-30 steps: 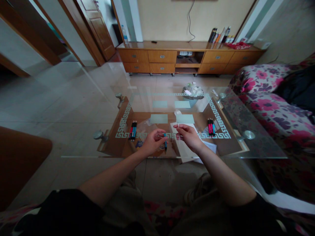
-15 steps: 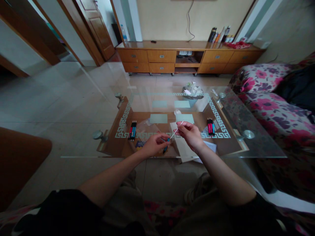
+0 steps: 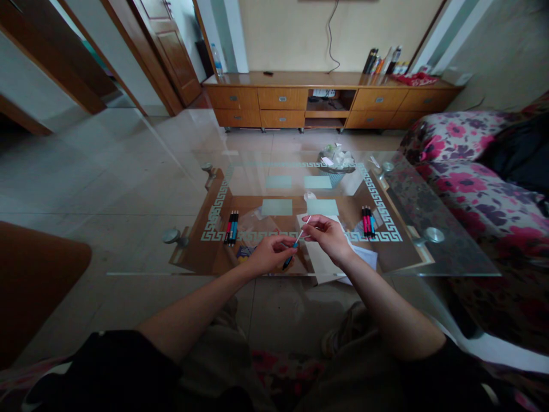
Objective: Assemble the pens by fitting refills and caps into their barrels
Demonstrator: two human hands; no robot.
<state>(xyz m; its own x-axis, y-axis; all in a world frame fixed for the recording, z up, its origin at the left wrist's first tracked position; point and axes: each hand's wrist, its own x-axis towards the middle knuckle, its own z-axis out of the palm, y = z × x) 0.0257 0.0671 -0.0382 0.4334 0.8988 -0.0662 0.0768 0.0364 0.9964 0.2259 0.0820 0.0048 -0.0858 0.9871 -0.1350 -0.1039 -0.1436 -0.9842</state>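
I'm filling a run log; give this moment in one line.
left hand: holds blue pen; right hand: pinches white stick; stick: tilted, lower end at pen's top

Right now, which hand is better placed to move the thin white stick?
Likely the right hand: it pinches the thin white stick, while the left hand holds the blue-and-black pen barrel.

Cabinet point(image 3: 281, 98): low, wooden, with drawers and an open middle bay
Cabinet top: plastic bottle point(image 3: 217, 62) at the left end; bottle cluster point(image 3: 388, 63) and red item point(image 3: 415, 79) toward the right
Wall: dark cable point(image 3: 330, 34) hanging down
Bin point(image 3: 337, 179): dark liner, pale litter — seen through glass
Sofa point(image 3: 454, 130): pink-and-purple floral — dark cloth or bag point(image 3: 521, 151) on it
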